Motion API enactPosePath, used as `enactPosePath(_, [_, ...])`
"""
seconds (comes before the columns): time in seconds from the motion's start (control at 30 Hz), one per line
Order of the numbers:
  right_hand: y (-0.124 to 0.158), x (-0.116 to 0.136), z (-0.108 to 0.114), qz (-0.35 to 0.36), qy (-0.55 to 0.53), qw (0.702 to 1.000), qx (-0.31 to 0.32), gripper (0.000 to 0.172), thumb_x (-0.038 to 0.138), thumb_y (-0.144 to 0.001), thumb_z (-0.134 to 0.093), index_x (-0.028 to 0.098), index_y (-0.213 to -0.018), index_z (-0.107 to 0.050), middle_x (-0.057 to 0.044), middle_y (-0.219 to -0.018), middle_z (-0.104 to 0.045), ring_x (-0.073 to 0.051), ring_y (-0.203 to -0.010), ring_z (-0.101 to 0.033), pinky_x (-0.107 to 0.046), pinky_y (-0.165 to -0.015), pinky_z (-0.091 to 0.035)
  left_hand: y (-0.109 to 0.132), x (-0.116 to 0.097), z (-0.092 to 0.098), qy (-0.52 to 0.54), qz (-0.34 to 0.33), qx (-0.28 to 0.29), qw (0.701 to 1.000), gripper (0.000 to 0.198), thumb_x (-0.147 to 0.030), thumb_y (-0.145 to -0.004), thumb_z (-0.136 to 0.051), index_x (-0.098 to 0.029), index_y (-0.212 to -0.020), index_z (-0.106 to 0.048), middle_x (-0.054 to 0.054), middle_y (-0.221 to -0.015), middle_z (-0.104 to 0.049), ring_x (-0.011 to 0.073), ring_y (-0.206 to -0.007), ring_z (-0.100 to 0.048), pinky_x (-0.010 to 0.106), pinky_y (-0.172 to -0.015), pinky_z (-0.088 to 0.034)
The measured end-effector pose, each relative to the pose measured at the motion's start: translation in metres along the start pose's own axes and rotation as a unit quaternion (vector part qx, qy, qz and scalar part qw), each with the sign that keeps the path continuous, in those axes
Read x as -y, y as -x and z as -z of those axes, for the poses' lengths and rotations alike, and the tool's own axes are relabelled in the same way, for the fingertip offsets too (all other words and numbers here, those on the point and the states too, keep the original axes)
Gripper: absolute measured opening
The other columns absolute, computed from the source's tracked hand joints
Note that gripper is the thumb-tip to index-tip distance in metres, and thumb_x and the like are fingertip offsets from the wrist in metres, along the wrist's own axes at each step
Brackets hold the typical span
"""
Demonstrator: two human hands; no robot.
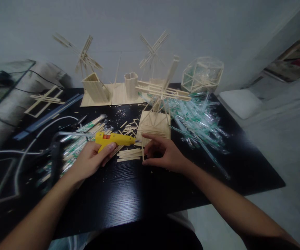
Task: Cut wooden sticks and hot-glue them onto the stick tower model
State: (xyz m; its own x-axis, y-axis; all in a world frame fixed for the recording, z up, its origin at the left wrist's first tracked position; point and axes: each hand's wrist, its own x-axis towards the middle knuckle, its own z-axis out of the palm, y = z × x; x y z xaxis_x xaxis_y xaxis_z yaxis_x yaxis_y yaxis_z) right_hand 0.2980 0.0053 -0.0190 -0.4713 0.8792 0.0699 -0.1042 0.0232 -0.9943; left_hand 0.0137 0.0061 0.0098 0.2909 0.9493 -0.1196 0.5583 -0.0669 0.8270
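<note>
Left hand [92, 159], left of centre, is closed around the grip of the glue gun [115, 139]. Right hand [167, 152], at centre, is partly curled, thumb and index apart, holding a stick [143, 152] by its ends. The gun's nozzle [138, 141] points right, just beside the stick; contact cannot be determined.

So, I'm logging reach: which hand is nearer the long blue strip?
Left. The left hand sits right of the blue strip; the right hand is farther right.

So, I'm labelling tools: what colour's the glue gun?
The glue gun is mostly yellow; see the head view.
</note>
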Motion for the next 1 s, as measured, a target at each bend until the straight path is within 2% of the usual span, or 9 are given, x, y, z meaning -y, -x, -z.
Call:
enactPosePath(0.37, [0.001, 0.004, -0.001, -0.004, 0.005, 1.0, 0.012, 0.08, 0.024, -0.067, -0.094, 0.025, -0.14, -0.06, 0.0, -0.091, -0.074, -0.012, -0.071, -0.066, -0.03, -0.073, -0.061, 0.0, -0.003, 0.001, 0.015, 0.024, -0.011, 1.0, 0.058, -0.059, -0.096, -0.048, -0.02, -0.054, -0.057, 0.001, -0.044, -0.053, 0.013, -0.044, -0.047, 0.025, -0.046, -0.036])
enactPosePath(0.5, [0.001, 0.007, 0.0, 0.012, 0.005, 1.0, 0.003, 0.08, 0.023, -0.068, -0.093, 0.026, -0.14, -0.059, 0.002, -0.088, -0.072, -0.012, -0.071, -0.066, -0.03, -0.072, -0.061, -0.002, 0.0, 0.002, -0.011, 0.038, -0.035, 0.999, 0.053, -0.062, -0.093, -0.051, -0.018, -0.07, -0.068, 0.0, -0.048, -0.056, 0.0145, -0.047, -0.05, 0.025, -0.046, -0.038])
enactPosePath(0.6, [-0.001, 0.007, 0.005, 0.05, 0.041, 0.996, -0.054, 0.079, 0.027, -0.069, -0.093, 0.027, -0.141, -0.057, 0.001, -0.091, -0.07, -0.015, -0.08, -0.068, -0.031, -0.075, -0.061, -0.004, 0.004, 0.004, -0.098, 0.041, -0.118, 0.987, 0.048, -0.064, -0.089, -0.057, -0.018, -0.082, -0.071, 0.002, -0.058, -0.061, 0.0175, -0.055, -0.054, 0.027, -0.05, -0.041])
enactPosePath(0.67, [-0.003, 0.006, 0.009, 0.066, 0.098, 0.987, -0.112, 0.077, 0.031, -0.071, -0.092, 0.026, -0.14, -0.057, -0.003, -0.098, -0.07, -0.019, -0.09, -0.069, -0.033, -0.077, -0.062, -0.006, 0.006, 0.007, -0.167, 0.003, -0.169, 0.971, 0.042, -0.061, -0.089, -0.059, -0.02, -0.089, -0.07, 0.004, -0.074, -0.068, 0.0206, -0.068, -0.06, 0.029, -0.06, -0.047])
enactPosePath(0.77, [-0.006, 0.002, 0.013, 0.056, 0.19, 0.966, -0.164, 0.074, 0.035, -0.074, -0.088, 0.025, -0.138, -0.054, -0.007, -0.107, -0.07, -0.023, -0.098, -0.07, -0.037, -0.079, -0.063, -0.008, 0.004, 0.013, -0.259, -0.033, -0.184, 0.948, 0.036, -0.055, -0.092, -0.055, -0.022, -0.101, -0.066, 0.008, -0.098, -0.068, 0.0261, -0.09, -0.063, 0.035, -0.078, -0.05])
enactPosePath(0.93, [-0.006, -0.003, 0.014, 0.03, 0.27, 0.947, -0.174, 0.071, 0.032, -0.076, -0.085, 0.02, -0.138, -0.051, -0.01, -0.108, -0.071, -0.023, -0.091, -0.071, -0.043, -0.083, -0.063, -0.008, 0.001, 0.02, -0.383, 0.116, -0.148, 0.904, 0.039, -0.045, -0.091, -0.052, -0.018, -0.117, -0.06, 0.015, -0.115, -0.059, 0.0313, -0.091, -0.065, 0.04, -0.069, -0.046])
enactPosePath(1.0, [-0.006, -0.005, 0.013, 0.02, 0.257, 0.951, -0.172, 0.072, 0.033, -0.076, -0.086, 0.02, -0.137, -0.05, -0.009, -0.106, -0.071, -0.022, -0.087, -0.072, -0.044, -0.085, -0.063, -0.009, 0.003, 0.02, -0.402, 0.145, -0.147, 0.892, 0.04, -0.046, -0.09, -0.052, -0.018, -0.118, -0.059, 0.019, -0.117, -0.059, 0.0343, -0.088, -0.067, 0.041, -0.064, -0.045])
